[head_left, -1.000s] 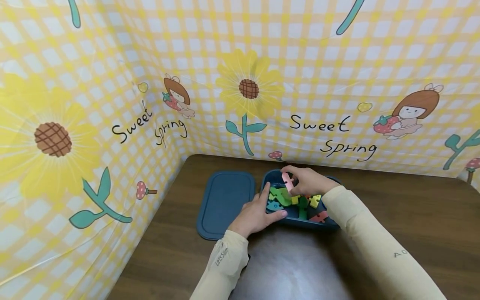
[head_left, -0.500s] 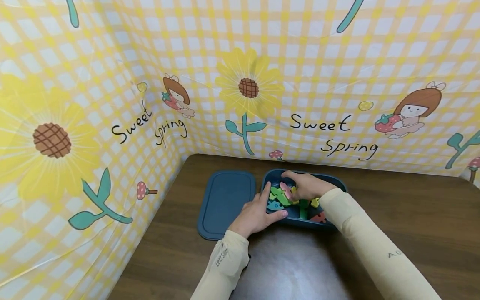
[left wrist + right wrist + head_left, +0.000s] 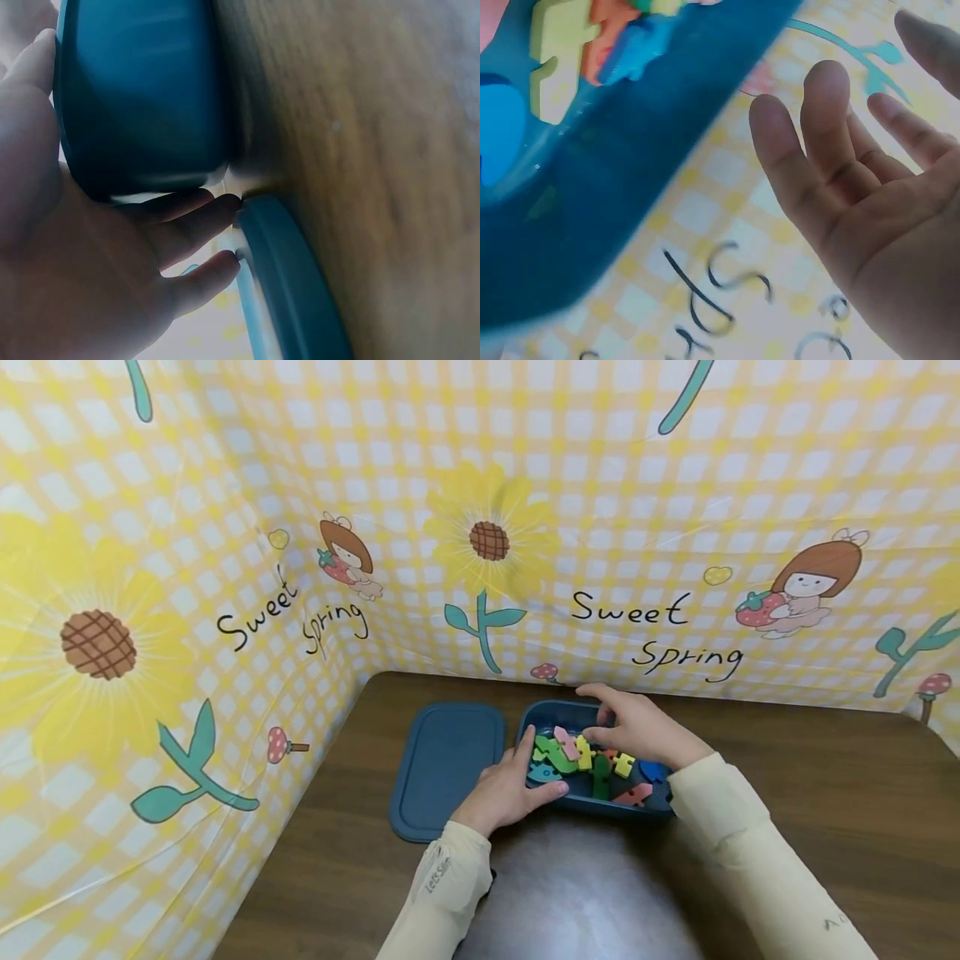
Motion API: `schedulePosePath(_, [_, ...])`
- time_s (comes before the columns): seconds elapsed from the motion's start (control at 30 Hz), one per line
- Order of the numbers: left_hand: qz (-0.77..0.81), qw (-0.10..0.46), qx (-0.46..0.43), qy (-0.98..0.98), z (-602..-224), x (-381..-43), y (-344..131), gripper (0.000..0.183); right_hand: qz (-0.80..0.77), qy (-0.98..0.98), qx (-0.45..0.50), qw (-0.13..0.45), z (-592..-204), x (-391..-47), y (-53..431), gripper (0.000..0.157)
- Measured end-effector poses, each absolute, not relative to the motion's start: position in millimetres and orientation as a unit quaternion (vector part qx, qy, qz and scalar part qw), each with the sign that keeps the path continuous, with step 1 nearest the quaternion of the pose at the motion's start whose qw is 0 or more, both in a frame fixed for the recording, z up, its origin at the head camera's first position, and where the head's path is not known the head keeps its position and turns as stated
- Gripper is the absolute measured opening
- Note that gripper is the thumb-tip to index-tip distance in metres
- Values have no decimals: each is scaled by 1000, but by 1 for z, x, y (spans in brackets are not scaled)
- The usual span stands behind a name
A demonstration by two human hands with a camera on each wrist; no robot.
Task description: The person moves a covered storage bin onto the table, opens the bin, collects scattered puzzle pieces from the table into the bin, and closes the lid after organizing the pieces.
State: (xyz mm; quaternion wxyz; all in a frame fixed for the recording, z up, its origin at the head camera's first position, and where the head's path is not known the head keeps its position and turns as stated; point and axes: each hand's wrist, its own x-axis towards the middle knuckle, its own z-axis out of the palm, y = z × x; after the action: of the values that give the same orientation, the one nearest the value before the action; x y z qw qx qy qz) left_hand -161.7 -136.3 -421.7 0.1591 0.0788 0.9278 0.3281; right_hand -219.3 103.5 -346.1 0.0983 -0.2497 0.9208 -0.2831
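Observation:
A dark blue box [image 3: 600, 807] holds several coloured puzzle pieces. My left hand [image 3: 501, 789] rests on the box's left end, fingers spread along the side and thumb at the front edge. In the left wrist view the palm lies by the box corner [image 3: 142, 97], and some fingertips reach the lid. Above the back of the box is my right hand [image 3: 637, 722], holding nothing, its fingers loosely bent. A pink piece [image 3: 566, 744] lies beside a yellow piece [image 3: 584, 753] and over a light green one [image 3: 557, 757]. Dark green [image 3: 601, 778], red [image 3: 634, 795] and blue [image 3: 652, 771] pieces lie further right.
A flat blue lid [image 3: 447, 768] lies left of the box on the brown wooden table [image 3: 322, 860]. Yellow checked cloth [image 3: 420, 527] with printed flowers hangs behind and on the left.
My right hand lowered the pink piece into the box and let go of it, then rose and shifted a little right. The left hand has stayed at the box's left end.

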Motion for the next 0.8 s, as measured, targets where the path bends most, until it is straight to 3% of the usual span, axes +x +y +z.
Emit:
schedulePosePath(0.17, [331, 157, 78, 927, -426, -162, -135, 104, -315, 920, -224, 61, -336, -186, 131, 58])
schedulePosePath(0.37, [323, 147, 79, 932, -427, -162, -134, 102, -340, 922, -180, 32, -352, -156, 171, 53])
schedulePosePath(0.6, [290, 133, 97, 943, -421, -156, -126, 104, -354, 922, -157, 15, -382, -144, 197, 52])
schedulePosePath(0.8, [278, 109, 110, 948, -420, -154, -124, 103, -348, 924, -156, -6, -384, -143, 196, 48])
